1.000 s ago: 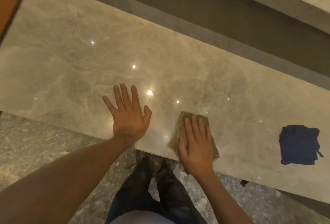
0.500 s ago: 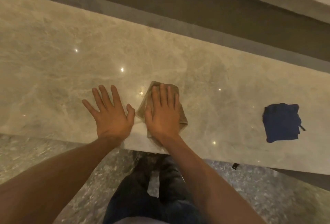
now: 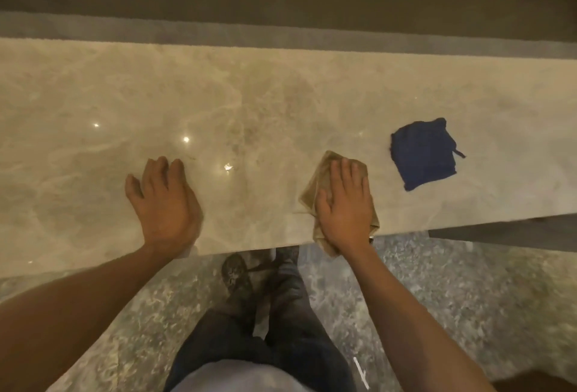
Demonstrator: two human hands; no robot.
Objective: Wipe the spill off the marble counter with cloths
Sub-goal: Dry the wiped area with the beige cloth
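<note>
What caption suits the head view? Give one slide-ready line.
Right hand presses a tan cloth at the marble counter edge, left hand flat, blue cloth unused.

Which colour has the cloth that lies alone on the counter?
Dark blue cloth, seen in the head view, right of the right hand.
</note>
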